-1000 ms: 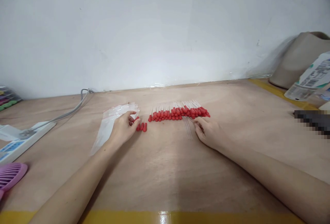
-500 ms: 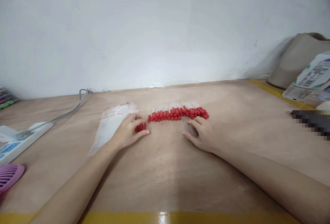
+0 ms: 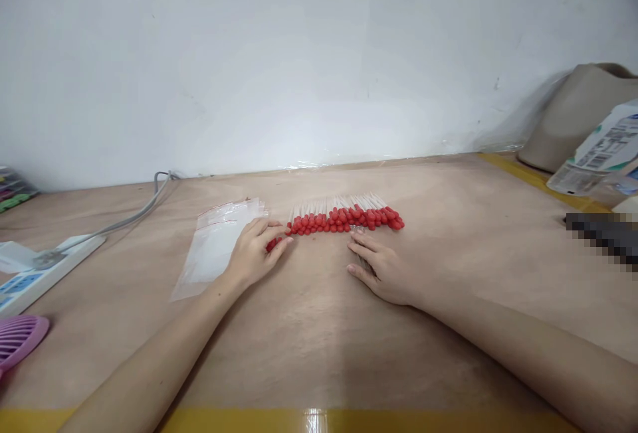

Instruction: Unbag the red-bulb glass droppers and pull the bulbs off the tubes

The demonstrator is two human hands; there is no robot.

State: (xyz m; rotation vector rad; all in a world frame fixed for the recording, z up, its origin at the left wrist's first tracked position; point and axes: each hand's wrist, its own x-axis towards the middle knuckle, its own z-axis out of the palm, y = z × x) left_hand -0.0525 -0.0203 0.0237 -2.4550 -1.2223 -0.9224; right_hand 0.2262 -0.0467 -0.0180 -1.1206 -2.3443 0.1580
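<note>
Left hand (image 3: pixel 259 250): palm down, thumb and fingers spread, arched over the red pieces (image 3: pixel 272 244); fingertips at the left end of the row, thumb just in front. Whether it grips any piece, I cannot tell.
Right hand (image 3: pixel 386 270): palm down, thumb and forefinger apart, laid over the clear rods (image 3: pixel 363 262), which it mostly hides.
Row: red-headed sticks (image 3: pixel 339 220) lie side by side on the tabletop (image 3: pixel 279 340), between and beyond the 2 hands, heads toward the person, pale thin ends toward the wall (image 3: pixel 299 61).
Bags (image 3: pixel 212 247): clear, overlapping, flat, just left of the left hand, red lines near their far edges.
Far left: power strip (image 3: pixel 82 245) with a grey cable (image 3: pixel 134 219); pink slatted thing (image 3: pixel 22 340) nearer the person.
Far right: grey-brown container (image 3: pixel 563 117), clear tub (image 3: pixel 573 177), dark pixelated object (image 3: pixel 598 234).
</note>
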